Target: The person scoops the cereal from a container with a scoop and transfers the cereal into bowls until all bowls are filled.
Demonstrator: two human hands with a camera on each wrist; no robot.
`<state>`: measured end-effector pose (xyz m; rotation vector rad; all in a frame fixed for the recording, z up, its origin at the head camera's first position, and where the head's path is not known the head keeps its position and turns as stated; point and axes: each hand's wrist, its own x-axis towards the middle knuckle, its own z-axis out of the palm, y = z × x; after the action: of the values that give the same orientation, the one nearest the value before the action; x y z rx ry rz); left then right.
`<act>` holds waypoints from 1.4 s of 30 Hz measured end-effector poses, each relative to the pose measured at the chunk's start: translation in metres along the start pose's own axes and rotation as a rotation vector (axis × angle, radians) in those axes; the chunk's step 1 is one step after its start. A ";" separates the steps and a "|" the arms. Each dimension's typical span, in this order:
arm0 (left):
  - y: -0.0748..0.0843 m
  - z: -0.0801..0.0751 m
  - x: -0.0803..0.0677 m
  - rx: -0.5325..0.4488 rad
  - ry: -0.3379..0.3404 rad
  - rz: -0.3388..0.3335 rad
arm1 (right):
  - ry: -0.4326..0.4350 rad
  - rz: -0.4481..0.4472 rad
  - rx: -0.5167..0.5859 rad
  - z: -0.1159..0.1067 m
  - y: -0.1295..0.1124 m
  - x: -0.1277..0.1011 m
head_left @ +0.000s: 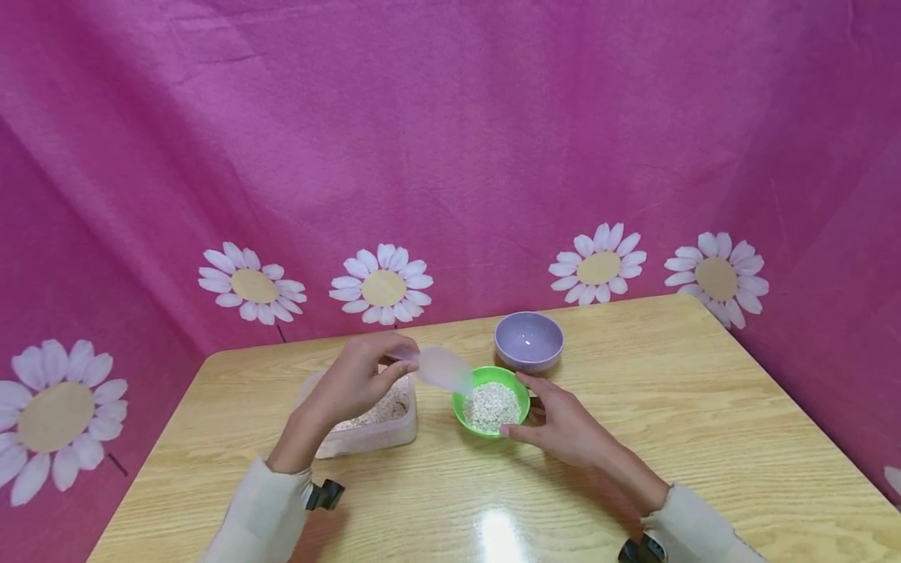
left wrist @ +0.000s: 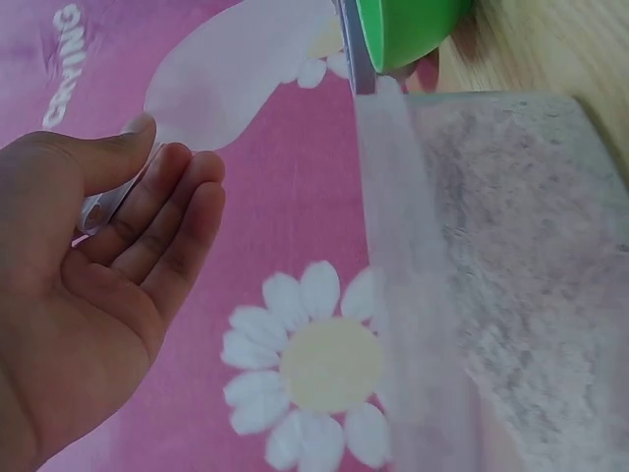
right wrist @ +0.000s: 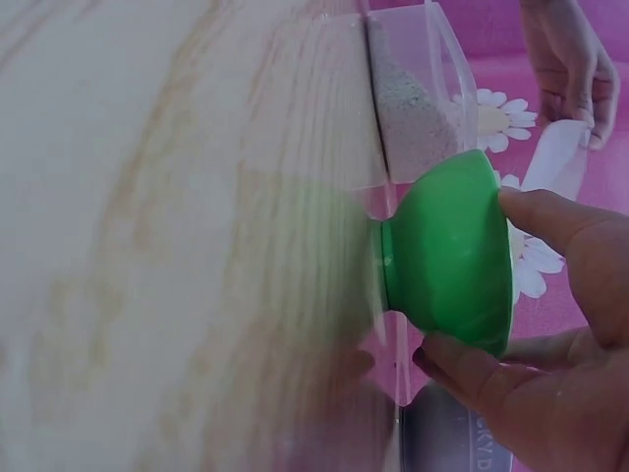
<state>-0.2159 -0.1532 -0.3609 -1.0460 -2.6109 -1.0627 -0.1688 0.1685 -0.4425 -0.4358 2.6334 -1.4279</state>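
Fingers of the left hand (head_left: 355, 381), above a tub (head_left: 373, 439), pinch a pale scoop (head_left: 443, 369) that extends past them toward a green bowl (head_left: 495, 375) of whitish flakes (head_left: 491, 408), gripped by fingers of the right hand (head_left: 565, 426)

By the pale wood-grained table (head_left: 676, 399) are borne a translucent box (head_left: 369, 439) toward the left, a green bowl (right wrist: 447, 256) to its right, and a purple bowl (head_left: 529, 341) just behind the green bowl.
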 end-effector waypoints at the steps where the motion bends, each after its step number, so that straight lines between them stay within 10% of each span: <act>1: -0.003 0.000 -0.004 -0.007 0.016 -0.020 | 0.001 0.003 -0.011 0.000 0.000 0.000; 12: -0.037 -0.024 -0.053 -0.011 0.164 -0.214 | 0.138 -0.164 -0.174 -0.002 -0.019 0.000; 23: -0.055 -0.054 -0.091 0.038 0.245 -0.314 | 0.141 -0.144 -0.176 0.008 -0.047 0.008; 42: -0.081 -0.090 -0.105 0.281 0.112 -0.191 | -0.004 -0.185 -0.050 0.076 -0.076 0.042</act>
<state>-0.2013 -0.3121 -0.3780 -0.6691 -2.7063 -0.7312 -0.1760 0.0561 -0.4194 -0.7031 2.6914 -1.4094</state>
